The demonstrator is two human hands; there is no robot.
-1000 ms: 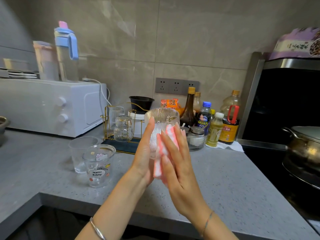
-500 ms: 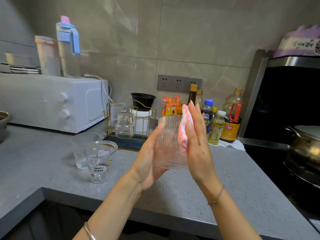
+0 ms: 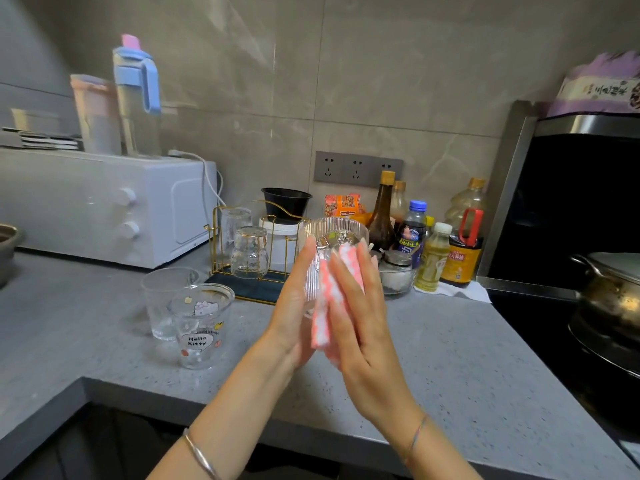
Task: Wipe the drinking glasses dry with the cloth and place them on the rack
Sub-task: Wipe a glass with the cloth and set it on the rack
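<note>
ribbed clear drinking glass [image 3: 334,233] is hanging over the grey table [image 3: 433,358], before gold wire rack [image 3: 221,244] | left hand [image 3: 294,306], right hand [image 3: 360,327]: fingers straight, pressing | pink-white cloth [image 3: 323,306] is sliding back down its side | drying continuing, racking pending

Lower half of ribbed glass [image 3: 332,233] behind cloth [image 3: 320,320]; pot [image 3: 609,296] partly beyond right edge, bowl [image 3: 7,244] beyond left.

Silver bangle [image 3: 201,453] circles left wrist, thin bracelet [image 3: 417,433] the right
</note>
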